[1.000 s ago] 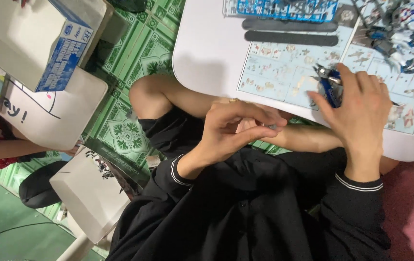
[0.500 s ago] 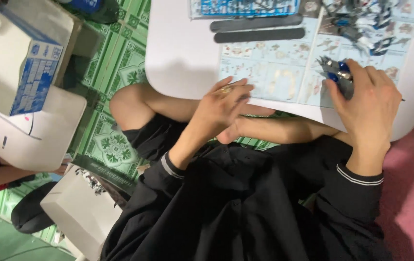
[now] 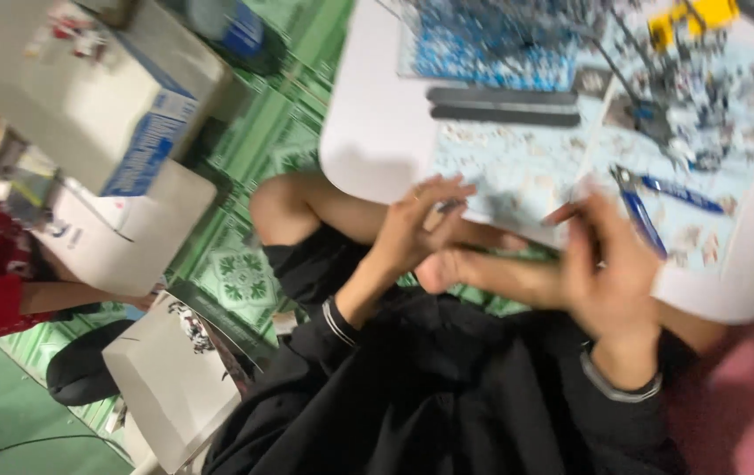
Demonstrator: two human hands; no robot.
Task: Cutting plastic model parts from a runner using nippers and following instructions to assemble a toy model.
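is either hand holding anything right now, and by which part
Left hand seems to pinch a small dark piece at its fingertips. Right hand is blurred, seemingly empty; the blue-handled nippers lie beside it.

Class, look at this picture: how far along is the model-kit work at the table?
Done: grey and blue plastic kit pieces lie spread over the pale printed sheet on the white table. In hand: the left hand curls at the sheet's edge and the blurred right hand is by the blue-handled nippers. Left: two dark grey sanding sticks lie untouched.
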